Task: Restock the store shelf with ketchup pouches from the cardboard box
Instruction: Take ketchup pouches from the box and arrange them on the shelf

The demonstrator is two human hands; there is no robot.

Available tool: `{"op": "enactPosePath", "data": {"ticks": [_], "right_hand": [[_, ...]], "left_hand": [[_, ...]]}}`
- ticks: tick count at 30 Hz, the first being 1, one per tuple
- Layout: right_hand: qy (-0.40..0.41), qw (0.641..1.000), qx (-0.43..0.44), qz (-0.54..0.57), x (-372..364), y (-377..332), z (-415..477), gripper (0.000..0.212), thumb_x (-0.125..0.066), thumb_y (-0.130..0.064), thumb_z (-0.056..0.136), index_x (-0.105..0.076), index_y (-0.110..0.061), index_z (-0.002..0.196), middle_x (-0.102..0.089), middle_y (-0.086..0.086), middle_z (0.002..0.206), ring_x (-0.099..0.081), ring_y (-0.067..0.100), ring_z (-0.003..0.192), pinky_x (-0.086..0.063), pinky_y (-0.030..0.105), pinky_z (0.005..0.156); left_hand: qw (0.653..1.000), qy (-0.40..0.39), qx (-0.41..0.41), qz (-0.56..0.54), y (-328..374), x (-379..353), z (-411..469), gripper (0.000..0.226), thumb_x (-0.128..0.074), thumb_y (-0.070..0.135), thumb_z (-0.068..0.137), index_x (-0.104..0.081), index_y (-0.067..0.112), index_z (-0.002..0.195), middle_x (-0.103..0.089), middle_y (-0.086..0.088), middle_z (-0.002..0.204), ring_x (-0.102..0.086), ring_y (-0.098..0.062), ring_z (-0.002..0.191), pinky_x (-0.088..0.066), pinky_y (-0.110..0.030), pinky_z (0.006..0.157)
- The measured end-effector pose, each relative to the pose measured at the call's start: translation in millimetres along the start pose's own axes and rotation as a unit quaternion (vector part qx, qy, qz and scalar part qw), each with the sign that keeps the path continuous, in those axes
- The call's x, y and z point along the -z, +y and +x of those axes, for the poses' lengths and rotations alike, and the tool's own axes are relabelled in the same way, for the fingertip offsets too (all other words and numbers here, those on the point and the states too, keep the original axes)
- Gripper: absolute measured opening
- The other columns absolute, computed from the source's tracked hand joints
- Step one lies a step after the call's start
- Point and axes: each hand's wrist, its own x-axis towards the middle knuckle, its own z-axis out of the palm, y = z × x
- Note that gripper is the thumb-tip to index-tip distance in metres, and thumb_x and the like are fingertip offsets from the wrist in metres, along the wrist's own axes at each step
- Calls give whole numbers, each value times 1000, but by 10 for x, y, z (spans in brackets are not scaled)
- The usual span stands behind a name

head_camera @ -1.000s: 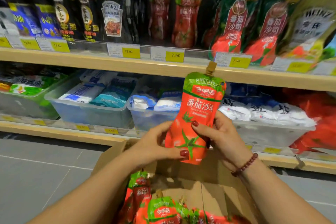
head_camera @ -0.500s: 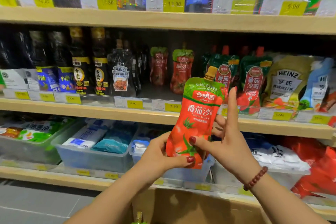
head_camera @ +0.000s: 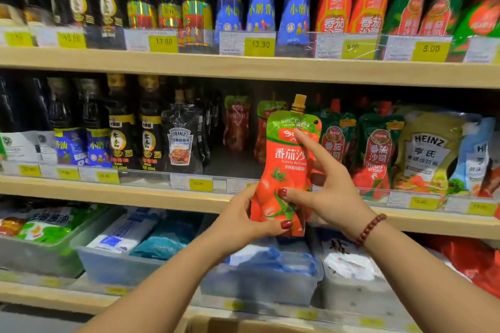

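Though partly covered, "Tomato Ketchup" pouch (head_camera: 281,162).

**Pouch upright at the middle shelf**

You hold one red pouch (head_camera: 284,170) upright in front of the middle shelf (head_camera: 135,193), with its green top and tan cap up and its tomato print facing you. Your left hand (head_camera: 243,222) grips its bottom, and your right hand (head_camera: 330,192) touches its front. Two like pouches (head_camera: 236,123) stand deep on that shelf.

A shop: wooden shelves (head_camera: 243,67) lined with sauce bottles (head_camera: 261,8) behind yellow price tags (head_camera: 259,46).
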Motion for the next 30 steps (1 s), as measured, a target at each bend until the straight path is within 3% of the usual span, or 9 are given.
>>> {"op": "enactPosePath", "data": {"ticks": [4, 7, 10, 13, 15, 18, 25, 30], "right_hand": [[36, 999, 14, -4, 53, 8, 327, 91, -79, 3, 66, -40, -44, 134, -51, -15, 129, -59, 2, 108, -56, 29, 80], [37, 998, 42, -41, 59, 48, 497, 91, -79, 0, 66, -39, -47, 133, -48, -22, 128, -58, -3, 106, -55, 25, 79], [75, 992, 69, -72, 7, 144, 585, 91, -79, -4, 67, -37, -47, 134, -45, -27, 129, -54, -8, 109, -52, 17, 80], [119, 981, 90, -122, -12, 284, 669, 91, -77, -6, 68, -33, -49, 135, -44, -21, 133, -47, -1, 120, -50, 29, 93], [131, 975, 101, -150, 5, 387, 731, 92, -76, -6, 70, -30, -53, 134, -43, -19, 130, -45, -3, 119, -47, 31, 96], [124, 955, 122, -240, 21, 551, 803, 94, -76, -12, 72, -24, -58, 134, -43, -17, 118, -41, -10, 106, -42, 16, 88], [50, 953, 85, -287, -91, 800, 801, 97, -75, -13, 76, -14, -67, 129, -46, -5, 124, -51, 10, 106, -50, 29, 89], [16, 977, -9, -210, -136, 881, 818, 84, -76, -13, 75, -27, -42, 137, -52, 0, 127, -57, 11, 106, -54, 36, 88]], "left_hand": [[981, 10, -55, 183, 165, 305, 296, 50, -84, 24, 65, -61, 29, 109, -71, 5, 104, -66, -9, 99, -50, -26, 89], [924, 46, -104, 364, 237, 584, 493, 46, -80, 32, 71, -61, 27, 112, -64, 7, 109, -59, -2, 101, -43, -19, 91], [867, 34, -73, 492, 213, 802, 655, 54, -76, 41, 74, -59, 26, 123, -58, 10, 113, -53, -9, 110, -39, -23, 93], [856, -7, 6, 516, 83, 858, 745, 57, -77, 39, 74, -57, 30, 126, -61, 2, 117, -54, -12, 110, -43, -32, 97], [841, 11, 27, 541, -28, 842, 775, 44, -74, 44, 74, -63, 35, 115, -66, 4, 109, -58, -14, 105, -45, -34, 93], [802, 62, 25, 593, -114, 821, 802, 30, -66, 57, 75, -68, 37, 98, -70, 8, 99, -59, -18, 99, -41, -32, 88], [802, 59, 35, 594, -150, 819, 827, 22, -61, 62, 76, -63, 42, 86, -63, 13, 85, -55, -19, 96, -32, -32, 83], [803, 58, 32, 592, -198, 845, 835, 17, -60, 63, 76, -59, 47, 80, -65, 15, 90, -53, -19, 98, -31, -34, 84]]}}
